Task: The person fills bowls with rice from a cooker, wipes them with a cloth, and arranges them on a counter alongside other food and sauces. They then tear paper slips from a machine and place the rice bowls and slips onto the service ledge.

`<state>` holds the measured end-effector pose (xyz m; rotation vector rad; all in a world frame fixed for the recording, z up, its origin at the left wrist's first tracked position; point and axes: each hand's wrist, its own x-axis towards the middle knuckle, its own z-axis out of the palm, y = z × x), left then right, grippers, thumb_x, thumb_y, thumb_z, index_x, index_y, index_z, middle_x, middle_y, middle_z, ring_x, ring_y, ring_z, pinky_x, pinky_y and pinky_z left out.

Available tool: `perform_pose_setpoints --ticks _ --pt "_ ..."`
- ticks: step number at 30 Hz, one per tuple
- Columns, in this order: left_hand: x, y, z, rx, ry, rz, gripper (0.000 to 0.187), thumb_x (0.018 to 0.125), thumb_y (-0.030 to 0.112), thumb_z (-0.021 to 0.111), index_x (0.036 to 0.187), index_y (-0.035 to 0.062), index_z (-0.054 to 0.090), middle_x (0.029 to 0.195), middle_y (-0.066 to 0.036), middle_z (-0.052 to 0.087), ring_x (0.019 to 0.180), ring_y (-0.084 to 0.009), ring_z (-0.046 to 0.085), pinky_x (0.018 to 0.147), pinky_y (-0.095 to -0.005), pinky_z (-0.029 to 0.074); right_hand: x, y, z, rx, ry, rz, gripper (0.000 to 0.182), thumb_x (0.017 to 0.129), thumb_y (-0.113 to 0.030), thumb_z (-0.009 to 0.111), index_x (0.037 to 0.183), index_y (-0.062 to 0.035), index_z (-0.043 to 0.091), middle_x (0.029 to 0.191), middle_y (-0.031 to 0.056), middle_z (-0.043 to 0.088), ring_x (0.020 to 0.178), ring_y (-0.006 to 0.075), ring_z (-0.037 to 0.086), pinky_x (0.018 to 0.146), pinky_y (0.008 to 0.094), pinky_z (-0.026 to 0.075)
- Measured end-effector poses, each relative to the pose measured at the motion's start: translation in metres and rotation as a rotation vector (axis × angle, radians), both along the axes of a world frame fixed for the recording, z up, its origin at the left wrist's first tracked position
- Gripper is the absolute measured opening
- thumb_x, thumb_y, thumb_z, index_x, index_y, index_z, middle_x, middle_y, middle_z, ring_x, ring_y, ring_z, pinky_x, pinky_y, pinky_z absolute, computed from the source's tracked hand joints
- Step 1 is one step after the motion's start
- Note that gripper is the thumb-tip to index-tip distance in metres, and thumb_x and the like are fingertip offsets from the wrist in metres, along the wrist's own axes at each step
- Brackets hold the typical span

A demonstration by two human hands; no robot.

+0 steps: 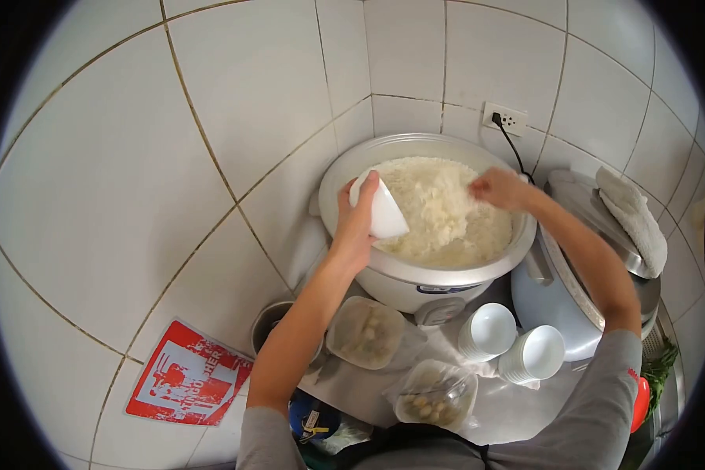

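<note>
A large rice cooker [439,276] stands in the tiled corner, its pot filled with white rice [439,204]. At the pot's left side my left hand [358,223] holds a white bowl [387,213], tilted over the rice. My right hand [500,189] is closed above the right part of the rice, beside a raised, loose heap. Whatever its fingers hold, if anything, is hidden.
Two stacks of white bowls [491,329] [542,352] stand in front of the cooker. Plastic containers [366,332] [437,395] lie nearer me. At the right are a second cooker [552,301] and a folded cloth [633,215]. A cord runs to the wall outlet [505,119].
</note>
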<state>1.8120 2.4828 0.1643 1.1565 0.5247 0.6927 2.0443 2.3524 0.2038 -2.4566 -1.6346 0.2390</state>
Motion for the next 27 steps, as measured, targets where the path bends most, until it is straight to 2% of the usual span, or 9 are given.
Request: perform_pose_setpoints --ticks 2,4,7,10,14,16,19,23,27 --pt "0.024 0.000 -0.006 -0.029 0.019 0.012 0.075 0.079 0.061 0.047 0.131 0.0113 0.024 0.127 -0.013 0.036 0.118 -0.0279 0.038 0.095 -0.0487 0.034 -0.018 0.016 0.035 0.008 -0.318 -0.062 0.022 0.084 -0.023 0.050 0.093 -0.0106 0.066 0.078 0.0070 0.063 0.083 0.0213 0.057 0.081 0.0384 0.037" --pt "0.048 0.000 -0.010 -0.277 -0.171 -0.211 0.077 0.079 0.063 0.044 0.131 0.0095 0.025 0.128 -0.016 0.034 0.118 -0.0320 0.038 0.096 -0.0498 0.033 -0.020 0.028 0.038 0.354 -0.775 0.103 0.015 0.079 -0.022 0.055 0.071 -0.0120 0.063 0.068 0.0048 0.061 0.071 0.0232 0.056 0.076 0.0347 0.034" --pt "0.071 0.000 -0.008 -0.445 -0.381 -0.226 0.081 0.076 0.066 0.043 0.132 0.0105 0.023 0.128 -0.014 0.036 0.114 -0.0322 0.041 0.095 -0.0500 0.034 -0.027 0.027 0.072 0.378 -0.976 -0.012 0.011 0.078 -0.020 0.056 0.078 -0.0133 0.065 0.072 0.0046 0.063 0.077 0.0235 0.056 0.076 0.0360 0.034" --pt "0.079 0.009 -0.007 -0.480 -0.543 -0.266 0.078 0.077 0.066 0.040 0.131 0.0113 0.026 0.129 -0.015 0.035 0.116 -0.0335 0.040 0.096 -0.0502 0.033 -0.031 0.020 0.059 0.560 -0.685 0.183 0.014 0.077 -0.014 0.055 0.086 -0.0156 0.066 0.071 0.0046 0.062 0.081 0.0233 0.056 0.077 0.0363 0.034" --pt "0.071 0.033 0.002 -0.469 -0.406 -0.288 0.078 0.077 0.066 0.040 0.132 0.0126 0.025 0.130 -0.015 0.034 0.117 -0.0334 0.039 0.096 -0.0513 0.033 -0.002 0.036 0.064 0.561 -0.667 0.050 0.019 0.076 -0.011 0.054 0.090 -0.0172 0.066 0.076 0.0037 0.063 0.086 0.0227 0.055 0.080 0.0364 0.035" --pt "0.065 0.047 0.002 -0.401 -0.229 -0.270 0.079 0.077 0.067 0.040 0.132 0.0124 0.025 0.130 -0.015 0.034 0.117 -0.0334 0.039 0.095 -0.0526 0.033 0.045 0.060 0.026 0.284 -0.869 -0.031 0.020 0.077 -0.010 0.053 0.089 -0.0187 0.067 0.085 0.0036 0.063 0.089 0.0217 0.054 0.082 0.0360 0.034" --pt "0.059 0.055 0.001 -0.357 -0.208 -0.230 0.080 0.076 0.067 0.041 0.132 0.0120 0.025 0.130 -0.016 0.034 0.117 -0.0341 0.038 0.093 -0.0533 0.035 0.085 0.109 -0.053 0.280 -0.769 -0.098 0.021 0.079 -0.012 0.050 0.091 -0.0198 0.065 0.088 0.0042 0.062 0.092 0.0215 0.053 0.082 0.0378 0.033" --pt "0.044 0.067 0.002 -0.344 -0.212 -0.167 0.081 0.075 0.067 0.043 0.132 0.0123 0.023 0.130 -0.016 0.033 0.117 -0.0348 0.038 0.093 -0.0529 0.036 0.097 0.167 -0.097 0.355 -0.572 -0.319 0.020 0.080 -0.014 0.048 0.089 -0.0201 0.065 0.085 0.0051 0.063 0.093 0.0214 0.053 0.082 0.0387 0.032" --pt "0.016 0.076 0.015 -0.267 -0.233 -0.106 0.080 0.075 0.067 0.045 0.130 0.0123 0.025 0.130 -0.016 0.034 0.118 -0.0346 0.038 0.093 -0.0536 0.036 0.076 0.178 -0.102 0.336 -0.744 -0.032 0.022 0.081 -0.014 0.048 0.094 -0.0220 0.064 0.086 0.0037 0.063 0.092 0.0207 0.053 0.081 0.0381 0.032"
